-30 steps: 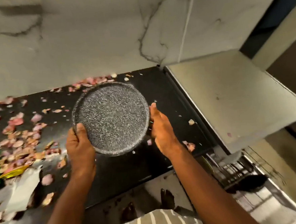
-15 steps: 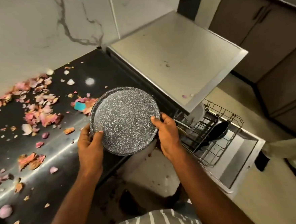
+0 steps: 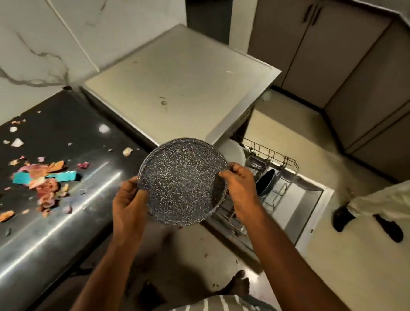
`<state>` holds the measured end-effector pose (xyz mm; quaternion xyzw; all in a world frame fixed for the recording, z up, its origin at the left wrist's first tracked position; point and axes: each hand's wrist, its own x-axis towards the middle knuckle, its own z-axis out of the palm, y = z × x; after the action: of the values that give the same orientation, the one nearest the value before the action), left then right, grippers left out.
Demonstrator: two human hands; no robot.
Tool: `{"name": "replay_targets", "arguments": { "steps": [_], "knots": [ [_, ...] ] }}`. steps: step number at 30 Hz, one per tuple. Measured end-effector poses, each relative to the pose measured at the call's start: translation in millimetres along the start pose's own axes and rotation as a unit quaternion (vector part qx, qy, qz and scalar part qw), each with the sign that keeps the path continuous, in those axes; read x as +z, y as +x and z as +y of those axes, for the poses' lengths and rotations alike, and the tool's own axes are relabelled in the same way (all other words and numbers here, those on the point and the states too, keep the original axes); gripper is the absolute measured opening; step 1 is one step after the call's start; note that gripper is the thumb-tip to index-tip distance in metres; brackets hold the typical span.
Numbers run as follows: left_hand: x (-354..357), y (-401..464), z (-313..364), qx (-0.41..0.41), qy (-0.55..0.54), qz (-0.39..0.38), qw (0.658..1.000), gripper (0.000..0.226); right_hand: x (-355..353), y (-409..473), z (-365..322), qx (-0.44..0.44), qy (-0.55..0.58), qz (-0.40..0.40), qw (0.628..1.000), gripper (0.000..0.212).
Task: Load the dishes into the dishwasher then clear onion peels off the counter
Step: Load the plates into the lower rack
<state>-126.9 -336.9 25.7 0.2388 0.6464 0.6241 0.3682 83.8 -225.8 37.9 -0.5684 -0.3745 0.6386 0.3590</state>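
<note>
I held the speckled plate (image 3: 182, 180) by opposite rims, left hand (image 3: 127, 209) and right hand (image 3: 241, 192) fingers curled on it, steadying it above the dishwasher rack (image 3: 273, 174).

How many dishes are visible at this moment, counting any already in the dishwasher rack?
3. A speckled plate gripped by the left hand and right hand; a white dish and a dark pan in the rack. The plate may hide others.

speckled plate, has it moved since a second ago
Yes. The speckled plate, held in both hands, has left the black counter and now hangs over the dishwasher rack.
</note>
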Motion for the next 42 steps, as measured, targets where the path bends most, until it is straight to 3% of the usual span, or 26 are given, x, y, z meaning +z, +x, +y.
{"name": "replay_targets", "arguments": {
  "steps": [5,11,16,20,25,29,33,38,42],
  "knots": [
    [60,-13,-24,-0.059,0.047,-0.026,0.997,0.031,-65,34,1,0.036,0.027,0.044,0.998,0.017],
    [107,-8,-57,-0.106,0.185,-0.035,0.976,0.032,-104,66,30,0.101,0.040,0.091,0.990,0.022],
    [152,36,-89,-0.160,0.220,-0.073,0.960,0.026,-134,101,37,0.109,-0.040,0.105,0.988,0.021],
    [200,72,-110,-0.203,0.264,-0.128,0.934,0.026,-159,138,33,0.123,-0.069,0.143,0.980,0.019],
    [248,106,-135,-0.216,0.352,-0.182,0.892,0.046,-179,190,41,0.119,-0.068,0.167,0.976,0.024],
    [277,128,-165,-0.241,0.370,-0.182,0.879,0.054,-193,223,68,0.119,-0.065,0.156,0.978,0.023],
    [306,156,-211,-0.236,0.341,-0.124,0.901,0.049,-210,262,103,0.118,-0.095,0.108,0.982,0.019],
    [338,191,-266,-0.213,0.361,-0.073,0.905,0.040,-240,311,133,0.105,-0.282,-0.003,0.954,0.028],
    [362,218,-298,-0.184,0.371,-0.063,0.908,0.045,-246,348,139,0.088,-0.285,0.018,0.954,0.033]
  ]
}}
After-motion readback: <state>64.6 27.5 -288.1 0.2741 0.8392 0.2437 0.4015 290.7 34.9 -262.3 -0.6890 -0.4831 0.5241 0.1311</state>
